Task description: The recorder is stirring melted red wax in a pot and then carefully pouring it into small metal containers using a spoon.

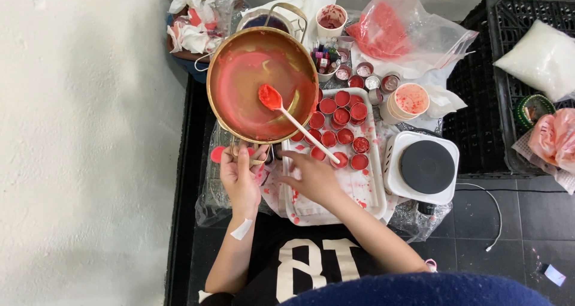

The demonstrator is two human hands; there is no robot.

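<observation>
My left hand (240, 175) grips the handle of a brass pan (239, 102) smeared inside with red wax, held tilted above the table. My right hand (312, 178) holds the stem of a red-coated spoon (271, 97) whose bowl rests inside the pan. Just below the pan's right edge lies a white tray (366, 193) with several small round tins (343, 116) filled with red wax. Red drips stain the tray's paper lining.
A small white hot plate (426, 167) stands right of the tray. Behind are paper cups (410, 100), several empty tins (372, 81), a plastic bag of red flakes (383, 30), crumpled tissues (194, 24) and a black crate (509, 72) holding a white bag.
</observation>
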